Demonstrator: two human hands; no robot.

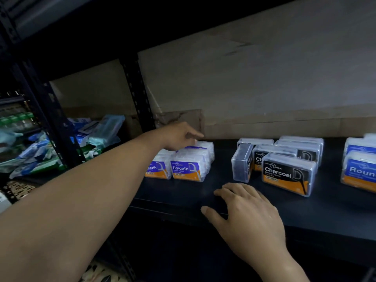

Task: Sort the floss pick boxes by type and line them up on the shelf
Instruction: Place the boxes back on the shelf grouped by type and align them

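The left hand (179, 136), loosely curled, is laid on the purple floss boxes (188, 162) at the shelf's (203, 190) left; the right hand (246, 210) is spread flat, empty, on the shelf edge.

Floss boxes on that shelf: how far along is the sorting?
Mostly grouped: Smooth boxes left, Charcoal boxes middle, Round boxes right. The left hand is on the Smooth stack; the right hand rests empty. One sideways Charcoal box needs straightening.

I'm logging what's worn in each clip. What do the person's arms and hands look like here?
Both are bare: no gloves, rings, watch or bracelet show on the left hand or the right hand. No sleeve shows on either forearm as far as the frame reaches.
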